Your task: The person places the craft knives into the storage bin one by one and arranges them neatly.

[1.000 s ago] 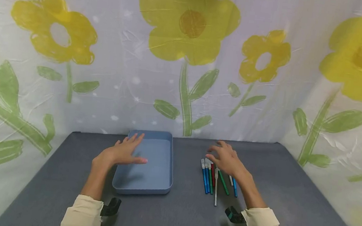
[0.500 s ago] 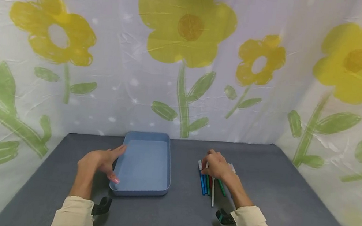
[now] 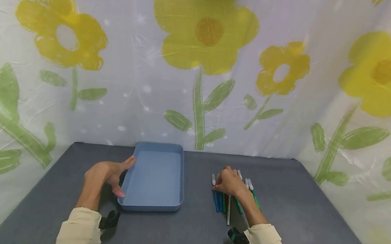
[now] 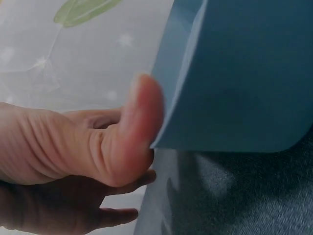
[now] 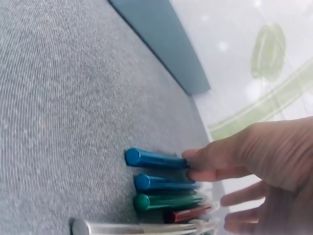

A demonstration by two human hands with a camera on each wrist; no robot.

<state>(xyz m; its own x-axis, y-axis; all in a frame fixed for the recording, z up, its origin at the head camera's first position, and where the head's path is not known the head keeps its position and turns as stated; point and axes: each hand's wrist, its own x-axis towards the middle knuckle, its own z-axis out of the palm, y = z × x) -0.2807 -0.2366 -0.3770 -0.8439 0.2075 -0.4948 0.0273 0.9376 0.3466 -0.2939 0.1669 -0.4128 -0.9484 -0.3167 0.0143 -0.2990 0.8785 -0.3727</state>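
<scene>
My left hand (image 3: 105, 174) is at the left side of a shallow blue tray (image 3: 156, 173). In the left wrist view, its raised thumb (image 4: 142, 122) lies against the tray's corner edge, with the other fingers extended below. Over a loose row of metallic-barrelled, pen-shaped tools with pale caps, my right hand (image 3: 230, 182) reaches down. Its thumb and forefinger pinch the cap end of the leftmost blue pen-shaped tool (image 5: 151, 159), whose barrel lies along the table. Beside it lie another blue one (image 5: 161, 183), a green one (image 5: 166, 201), a red one (image 5: 188, 214) and a silver one (image 5: 112, 228).
More green pen-shaped tools (image 3: 254, 195) lie right of the right hand, partly behind the forearm. Grey cloth (image 3: 183, 240) covers the table. A flower-printed curtain (image 3: 132, 71) stands along the table's back edge and both sides.
My left hand has moved from above the tray to its left edge. My right hand has lowered onto the pen-shaped tools and shifted left to the outermost blue one.
</scene>
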